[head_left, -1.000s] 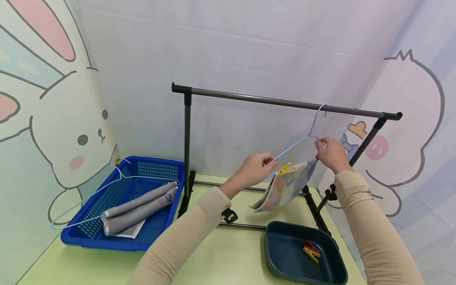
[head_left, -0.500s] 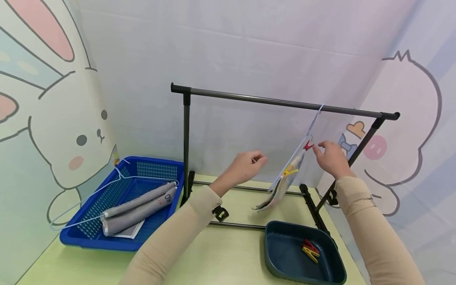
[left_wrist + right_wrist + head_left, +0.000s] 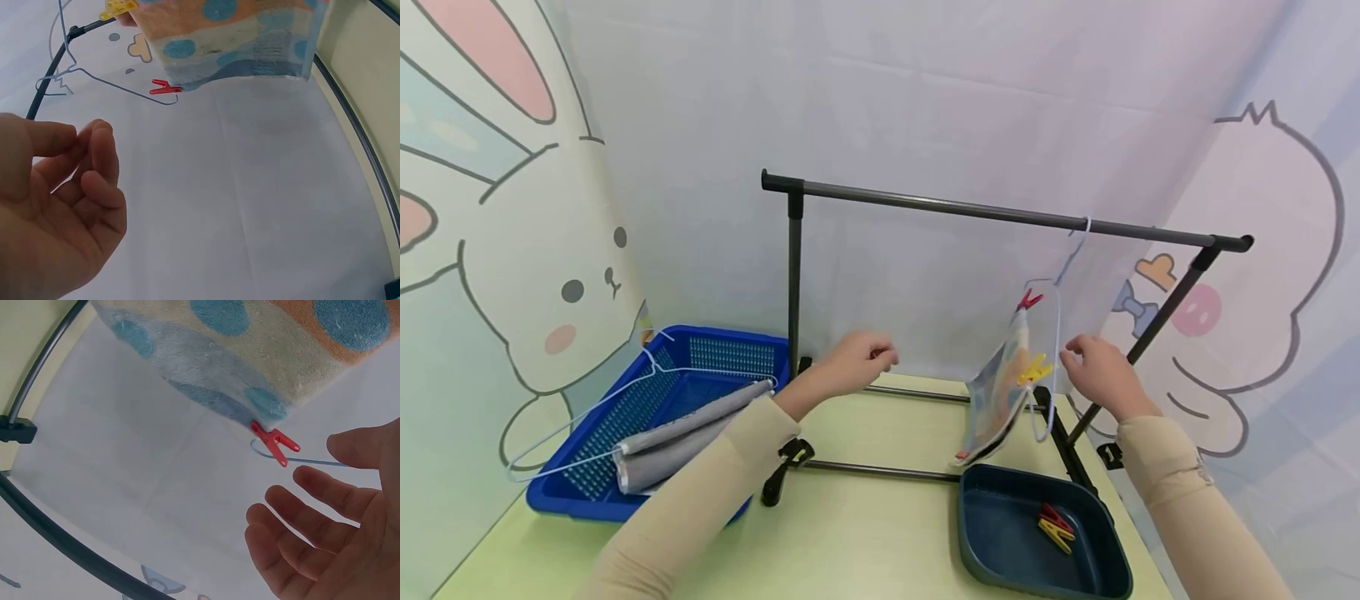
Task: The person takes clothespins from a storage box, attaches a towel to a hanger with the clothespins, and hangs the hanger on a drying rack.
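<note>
Three things have just changed. The left hand (image 3: 853,362), near the centre of the head view, has drawn off to the left; its fingers curl loosely and hold nothing. At four o'clock, the patterned cloth (image 3: 1000,392) hangs from the wire hanger (image 3: 1058,333) on the rack (image 3: 925,203), which has swung round so that the red clip (image 3: 1028,300) now shows left of the yellow clip (image 3: 1035,370). Between three and four o'clock, the right hand (image 3: 1101,375) has let go of the red clip; its fingers are parted, pinching nothing, just beside the wire. With neither hand bearing the cloth, I judge that the clips carry it and this pinning is done.

Counted from the left: one blue basket (image 3: 587,507) at eight o'clock, with one spare hanger (image 3: 692,368) across it bearing grey cloth (image 3: 692,437), in how many pieces I cannot tell; one rack on one table (image 3: 865,542); one patterned cloth on one hanger with two clips; one dark tray (image 3: 1000,533) at five o'clock, holding one loose red clip (image 3: 1057,518) and one loose yellow clip (image 3: 1057,537).
</note>
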`<state>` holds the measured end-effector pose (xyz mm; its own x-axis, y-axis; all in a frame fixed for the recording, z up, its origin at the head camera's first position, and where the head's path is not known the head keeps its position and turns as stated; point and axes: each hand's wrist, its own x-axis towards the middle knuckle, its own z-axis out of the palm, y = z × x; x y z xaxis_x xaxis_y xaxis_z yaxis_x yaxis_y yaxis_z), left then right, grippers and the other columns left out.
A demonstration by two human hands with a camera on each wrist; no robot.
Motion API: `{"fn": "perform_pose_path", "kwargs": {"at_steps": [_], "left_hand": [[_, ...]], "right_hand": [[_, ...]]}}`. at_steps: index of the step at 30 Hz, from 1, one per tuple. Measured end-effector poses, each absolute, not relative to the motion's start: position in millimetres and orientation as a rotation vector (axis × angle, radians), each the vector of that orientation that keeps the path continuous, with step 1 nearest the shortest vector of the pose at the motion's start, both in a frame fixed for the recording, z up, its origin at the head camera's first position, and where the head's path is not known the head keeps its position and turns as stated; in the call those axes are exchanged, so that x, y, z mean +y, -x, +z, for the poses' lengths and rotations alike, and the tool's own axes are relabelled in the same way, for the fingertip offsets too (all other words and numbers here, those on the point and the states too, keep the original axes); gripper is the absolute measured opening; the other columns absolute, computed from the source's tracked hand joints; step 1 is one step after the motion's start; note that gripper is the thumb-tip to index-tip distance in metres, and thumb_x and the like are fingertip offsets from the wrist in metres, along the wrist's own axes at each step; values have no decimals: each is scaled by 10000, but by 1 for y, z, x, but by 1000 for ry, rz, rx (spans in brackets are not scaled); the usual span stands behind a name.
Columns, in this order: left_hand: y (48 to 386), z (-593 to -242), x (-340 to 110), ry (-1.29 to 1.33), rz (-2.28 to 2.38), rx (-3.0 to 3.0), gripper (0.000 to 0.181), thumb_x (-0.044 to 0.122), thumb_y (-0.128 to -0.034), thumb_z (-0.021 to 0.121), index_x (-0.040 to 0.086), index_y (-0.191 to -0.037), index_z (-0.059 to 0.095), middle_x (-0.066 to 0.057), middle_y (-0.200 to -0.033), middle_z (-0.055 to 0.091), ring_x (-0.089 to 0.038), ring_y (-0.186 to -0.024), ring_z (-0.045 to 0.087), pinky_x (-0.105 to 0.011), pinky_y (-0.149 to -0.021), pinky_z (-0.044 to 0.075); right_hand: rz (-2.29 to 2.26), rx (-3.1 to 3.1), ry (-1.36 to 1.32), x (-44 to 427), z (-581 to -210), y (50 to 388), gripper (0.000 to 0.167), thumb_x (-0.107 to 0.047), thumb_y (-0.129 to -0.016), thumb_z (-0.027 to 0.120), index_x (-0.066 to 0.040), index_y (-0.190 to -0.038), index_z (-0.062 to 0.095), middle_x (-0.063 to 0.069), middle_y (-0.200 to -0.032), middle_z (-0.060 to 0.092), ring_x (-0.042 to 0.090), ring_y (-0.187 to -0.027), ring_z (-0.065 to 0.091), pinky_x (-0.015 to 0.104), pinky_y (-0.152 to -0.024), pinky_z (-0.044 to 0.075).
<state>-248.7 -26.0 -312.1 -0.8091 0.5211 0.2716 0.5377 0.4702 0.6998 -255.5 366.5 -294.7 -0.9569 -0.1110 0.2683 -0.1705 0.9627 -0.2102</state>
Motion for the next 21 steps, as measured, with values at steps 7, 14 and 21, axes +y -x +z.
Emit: {"fn": "perform_pose_path", "kwargs": {"at_steps": [7,14,21], "left_hand": [[243,-323,-65,944,-1227,-2800,248,192,-1003,457,146,-911,683,18,-809,609,-155,-639,504,-320,-633,455],[241,-339,-101,869,-1218,-2839,279,194,-1019,424,148,-894,669,19,-813,612,-144,-687,562,-315,-626,474],[242,-356,-132,716,-1241,-2912,260,198,-1011,438,122,-912,666,-4,-788,615,-167,-594,503,-308,-525,411]], "right_hand": [[315,-2857,-237,376,-311,240,296,-171,-938,497,92,-1022,604,272,-962,601,390,-816,590,552,-715,458],[332,-2929,-211,386,-335,229,267,-152,-925,534,90,-1001,617,224,-893,623,337,-766,603,518,-684,492],[363,-2982,-225,393,-358,220,214,-134,-919,558,67,-940,627,74,-725,587,203,-617,509,385,-562,463]]}}
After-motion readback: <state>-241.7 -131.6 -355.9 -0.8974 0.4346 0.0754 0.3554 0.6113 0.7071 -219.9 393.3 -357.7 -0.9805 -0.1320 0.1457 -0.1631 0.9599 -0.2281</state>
